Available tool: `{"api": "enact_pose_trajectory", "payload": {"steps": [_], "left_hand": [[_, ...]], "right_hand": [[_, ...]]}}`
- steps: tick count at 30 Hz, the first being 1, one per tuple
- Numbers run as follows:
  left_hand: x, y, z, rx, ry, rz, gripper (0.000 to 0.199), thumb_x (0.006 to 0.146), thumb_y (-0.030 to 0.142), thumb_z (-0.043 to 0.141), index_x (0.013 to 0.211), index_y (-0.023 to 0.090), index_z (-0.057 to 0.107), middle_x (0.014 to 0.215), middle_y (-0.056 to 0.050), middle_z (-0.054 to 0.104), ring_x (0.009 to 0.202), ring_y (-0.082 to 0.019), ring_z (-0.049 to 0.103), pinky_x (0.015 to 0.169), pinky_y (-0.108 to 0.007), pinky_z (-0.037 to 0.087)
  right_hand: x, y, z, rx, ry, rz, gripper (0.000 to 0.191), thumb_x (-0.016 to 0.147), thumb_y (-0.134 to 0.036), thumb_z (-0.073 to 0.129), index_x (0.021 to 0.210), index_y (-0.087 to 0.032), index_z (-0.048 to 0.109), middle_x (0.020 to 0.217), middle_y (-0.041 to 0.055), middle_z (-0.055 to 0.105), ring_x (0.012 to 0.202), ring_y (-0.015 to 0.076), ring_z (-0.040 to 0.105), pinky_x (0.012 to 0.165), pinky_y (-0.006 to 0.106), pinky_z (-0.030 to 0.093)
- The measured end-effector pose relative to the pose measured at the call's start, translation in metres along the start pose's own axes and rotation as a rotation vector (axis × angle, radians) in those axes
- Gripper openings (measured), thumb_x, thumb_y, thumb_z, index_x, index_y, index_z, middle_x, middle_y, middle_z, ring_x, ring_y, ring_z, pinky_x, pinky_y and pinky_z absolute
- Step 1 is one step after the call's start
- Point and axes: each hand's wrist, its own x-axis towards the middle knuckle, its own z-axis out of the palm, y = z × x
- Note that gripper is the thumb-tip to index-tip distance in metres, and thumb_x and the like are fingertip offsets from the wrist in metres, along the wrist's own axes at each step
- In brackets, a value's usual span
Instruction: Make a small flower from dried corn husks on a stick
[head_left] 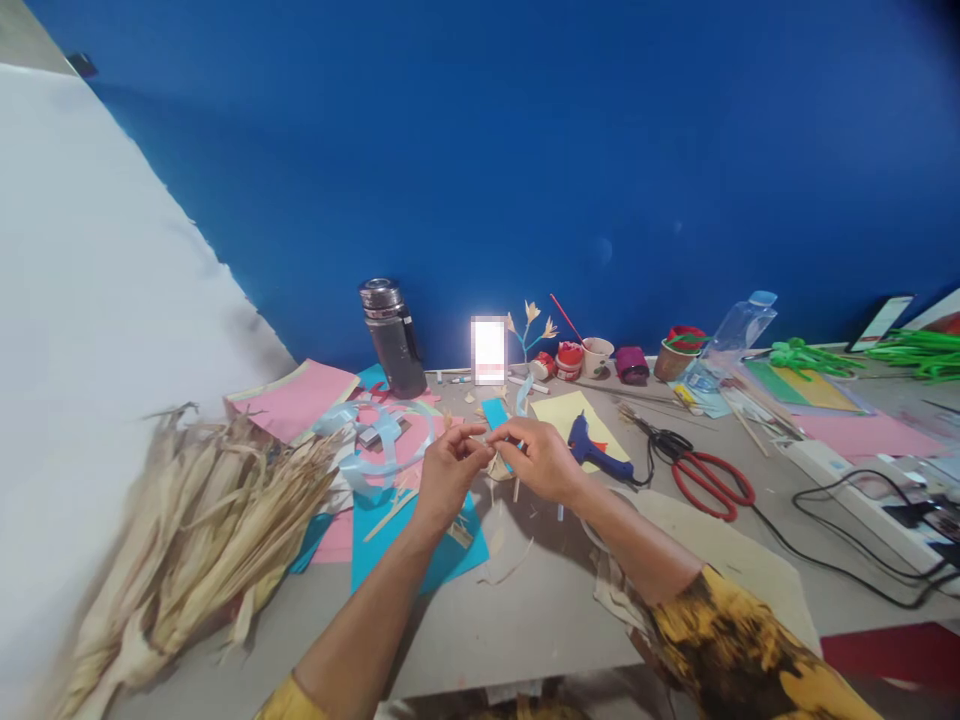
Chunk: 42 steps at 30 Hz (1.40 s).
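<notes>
My left hand [454, 462] and my right hand [534, 458] meet over the middle of the table, fingertips pinched close together. Between and just below them shows a small pale piece of dried corn husk [496, 468]; its upper part is hidden by my fingers. Under my left hand lies blue paper [382, 555] with husk scraps on it. A blue hot glue gun [596, 450] rests on yellow paper right of my right hand. Black-handled scissors [664, 438] and red-handled scissors [712, 485] lie farther right.
A bundle of corn husks [202, 530] covers the left side, near a coiled pale-blue ribbon [386, 440]. At the back stand a dark flask [394, 340], husk flowers [531, 312], a paper cup [598, 357] and a plastic bottle [739, 330]. A power strip [855, 495] with cords lies right.
</notes>
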Motion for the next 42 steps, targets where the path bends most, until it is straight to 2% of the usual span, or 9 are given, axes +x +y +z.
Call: {"api": "enact_pose_trajectory", "payload": {"steps": [4, 8, 15, 20, 25, 30, 34, 37, 42], "left_hand": [[-0.001, 0.002, -0.001, 0.094, -0.009, 0.04, 0.019, 0.071, 0.031, 0.074, 0.082, 0.016, 0.077, 0.073, -0.002, 0.07, 0.068, -0.014, 0.057, 0.067, -0.026, 0.045], [-0.001, 0.003, -0.002, 0.101, -0.025, 0.04, 0.023, 0.074, 0.038, 0.073, 0.082, 0.017, 0.077, 0.085, -0.005, 0.072, 0.077, -0.016, 0.059, 0.07, -0.027, 0.045], [-0.005, 0.005, 0.002, -0.155, -0.306, -0.066, 0.032, 0.081, 0.045, 0.068, 0.076, 0.014, 0.07, 0.074, -0.005, 0.066, 0.071, -0.015, 0.059, 0.075, -0.031, 0.049], [-0.006, 0.008, 0.002, -0.115, -0.319, -0.06, 0.035, 0.08, 0.045, 0.069, 0.069, 0.012, 0.067, 0.069, -0.005, 0.064, 0.067, -0.014, 0.057, 0.072, -0.029, 0.049], [-0.007, 0.009, 0.002, -0.108, -0.345, -0.085, 0.031, 0.079, 0.042, 0.07, 0.073, 0.012, 0.069, 0.07, -0.004, 0.064, 0.068, -0.014, 0.058, 0.071, -0.028, 0.047], [-0.009, 0.011, 0.003, -0.118, -0.328, -0.145, 0.033, 0.079, 0.045, 0.07, 0.076, 0.012, 0.07, 0.061, -0.003, 0.061, 0.059, -0.012, 0.054, 0.063, -0.026, 0.044], [-0.01, 0.009, 0.004, -0.298, -0.362, -0.183, 0.032, 0.077, 0.045, 0.073, 0.075, 0.013, 0.068, 0.057, 0.0, 0.056, 0.056, -0.011, 0.051, 0.061, -0.026, 0.041], [-0.009, 0.007, 0.005, -0.38, -0.368, -0.181, 0.031, 0.077, 0.043, 0.073, 0.073, 0.013, 0.067, 0.056, 0.0, 0.055, 0.055, -0.011, 0.05, 0.06, -0.026, 0.04], [-0.009, 0.006, 0.005, -0.323, -0.363, -0.153, 0.033, 0.078, 0.045, 0.071, 0.074, 0.013, 0.067, 0.055, 0.0, 0.054, 0.055, -0.012, 0.049, 0.06, -0.026, 0.039]], "right_hand": [[0.002, 0.001, -0.002, 0.099, 0.01, 0.053, 0.017, 0.084, -0.016, 0.056, 0.087, -0.019, 0.073, 0.078, 0.0019, 0.068, 0.071, 0.0146, 0.058, 0.067, 0.025, 0.042], [0.005, 0.0, -0.009, 0.235, 0.058, 0.161, 0.018, 0.083, -0.021, 0.057, 0.088, -0.017, 0.073, 0.079, 0.0029, 0.069, 0.069, 0.0142, 0.057, 0.061, 0.025, 0.041], [0.008, 0.0, -0.02, 0.321, -0.097, 0.203, 0.021, 0.08, -0.023, 0.062, 0.094, -0.017, 0.076, 0.088, 0.0044, 0.07, 0.072, 0.0146, 0.059, 0.068, 0.028, 0.045], [0.008, 0.0, -0.023, 0.35, -0.183, 0.22, 0.019, 0.079, -0.022, 0.063, 0.092, -0.018, 0.077, 0.086, 0.0041, 0.069, 0.075, 0.0161, 0.062, 0.071, 0.029, 0.047], [0.008, -0.001, -0.023, 0.376, -0.168, 0.235, 0.01, 0.077, -0.022, 0.065, 0.079, -0.017, 0.073, 0.076, 0.0018, 0.068, 0.07, 0.0153, 0.062, 0.069, 0.028, 0.047], [0.009, 0.0, -0.021, 0.425, -0.134, 0.287, 0.012, 0.076, -0.028, 0.068, 0.074, -0.015, 0.07, 0.067, 0.0003, 0.064, 0.064, 0.0135, 0.056, 0.062, 0.026, 0.042], [0.008, 0.001, -0.019, 0.693, -0.175, 0.417, 0.024, 0.074, -0.037, 0.072, 0.084, -0.016, 0.071, 0.061, -0.0029, 0.057, 0.052, 0.0084, 0.045, 0.05, 0.023, 0.032], [0.007, 0.001, -0.019, 0.812, -0.251, 0.449, 0.032, 0.073, -0.039, 0.075, 0.094, -0.016, 0.07, 0.067, -0.0004, 0.062, 0.055, 0.009, 0.05, 0.048, 0.021, 0.03], [0.006, -0.001, -0.019, 0.82, -0.236, 0.428, 0.031, 0.072, -0.04, 0.078, 0.087, -0.015, 0.07, 0.064, 0.0001, 0.064, 0.055, 0.01, 0.053, 0.049, 0.022, 0.033]]}}
